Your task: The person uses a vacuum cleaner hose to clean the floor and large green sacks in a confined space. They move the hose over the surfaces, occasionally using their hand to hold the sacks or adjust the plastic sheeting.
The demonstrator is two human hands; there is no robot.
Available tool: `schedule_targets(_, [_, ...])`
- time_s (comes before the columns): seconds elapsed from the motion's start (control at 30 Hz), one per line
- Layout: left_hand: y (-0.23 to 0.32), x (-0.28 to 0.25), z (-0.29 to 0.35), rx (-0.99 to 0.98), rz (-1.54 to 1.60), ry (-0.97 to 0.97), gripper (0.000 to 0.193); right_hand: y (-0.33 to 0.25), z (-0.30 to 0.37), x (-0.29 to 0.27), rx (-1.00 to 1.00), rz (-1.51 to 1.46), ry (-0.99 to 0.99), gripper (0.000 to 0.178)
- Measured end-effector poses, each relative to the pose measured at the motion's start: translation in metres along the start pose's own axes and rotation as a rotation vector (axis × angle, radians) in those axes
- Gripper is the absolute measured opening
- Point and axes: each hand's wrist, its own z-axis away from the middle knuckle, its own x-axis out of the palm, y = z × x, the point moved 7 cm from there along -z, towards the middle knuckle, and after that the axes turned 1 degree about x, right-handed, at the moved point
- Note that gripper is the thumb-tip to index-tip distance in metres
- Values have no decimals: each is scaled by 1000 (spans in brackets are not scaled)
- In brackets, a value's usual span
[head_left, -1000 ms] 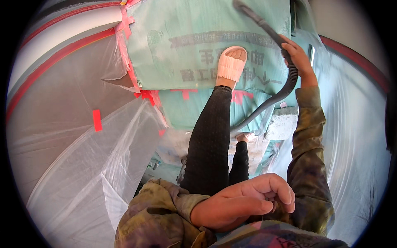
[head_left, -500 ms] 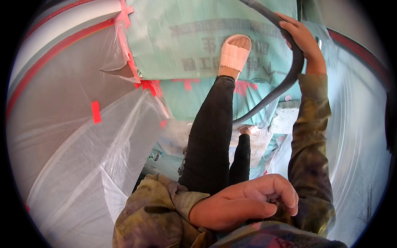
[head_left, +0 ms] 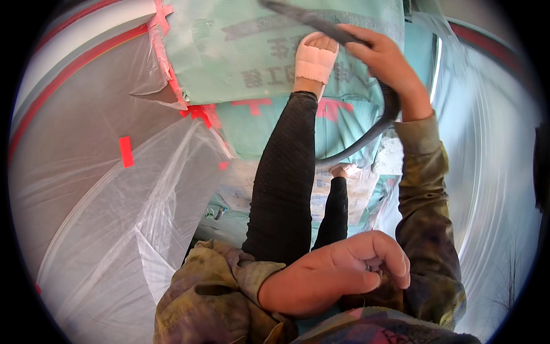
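Observation:
My right hand is wrapped round a dark grey flexible hose near its narrow straight end piece, which points up and left over the green sheeting. From the hand the hose loops down and passes behind my raised leg. Close to my body, my left hand is curled, its thumb near the bent fingers. Whatever may be inside that curl is hidden. My forward foot, in a pale pink slipper, rests on green protective sheeting; the other foot is lower down.
Clear plastic film hangs on the left, held by red tape. More film drapes down the right side. The covered surfaces form steps, with a lower level beneath my raised leg.
My right hand has moved left and slightly nearer with the hose, whose narrow end has come into view. The left hand stays almost in place.

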Motion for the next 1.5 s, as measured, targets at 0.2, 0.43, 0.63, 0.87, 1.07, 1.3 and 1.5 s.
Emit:
schedule_targets(0.2, [-25, -30, -8, -48, -184, 190, 25, 33, -27, 32, 74, 63, 24, 44])
schedule_targets(0.43, [-58, -66, -20, 94, -234, 279, 26, 78, 51, -83, 324, -186, 254, 45])
schedule_targets(0.63, [-96, -126, -48, 152, -365, 405, 26, 103, 180, -139, 420, -224, 492, 46])
schedule_targets(0.87, [-116, -207, -64, 311, -767, 526, 32, 56, 363, -107, 351, -177, 535, 46])
schedule_targets(1.07, [-184, -223, 27, 375, -993, 526, 32, 11, 503, -83, 338, -141, 542, 47])
schedule_targets(1.3, [-243, -156, 174, 557, -727, 273, 27, -7, 534, -55, 257, -154, 506, 49])
schedule_targets(1.5, [-176, -154, 227, 1067, -2075, 732, 41, -12, 451, 4, 227, -23, 313, 55])
